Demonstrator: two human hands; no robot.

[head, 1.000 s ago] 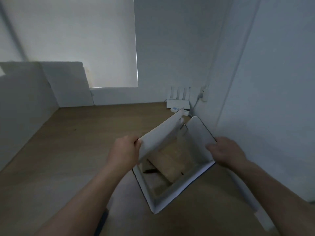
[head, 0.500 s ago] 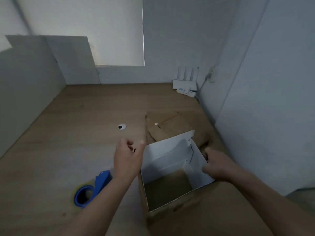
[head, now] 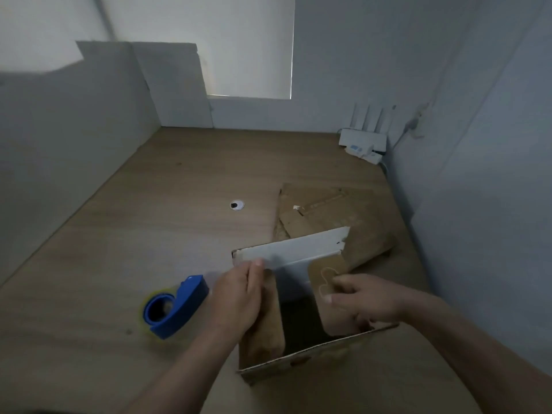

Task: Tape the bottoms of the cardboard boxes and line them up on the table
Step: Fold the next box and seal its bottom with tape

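I see the cardboard box on the table between the two hands, with flaps half folded over a dark inside where I can make out no contents. The left hand lies with straight fingers on the left flap. The right hand rests on the right flap, though I cannot tell if it pinches it. A blue tape dispenser sits just left of the left hand, and flattened cardboard lies beyond the hands.

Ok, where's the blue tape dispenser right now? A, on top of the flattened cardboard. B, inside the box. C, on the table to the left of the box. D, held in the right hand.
C: the blue tape dispenser lies on the table, just left of the box.
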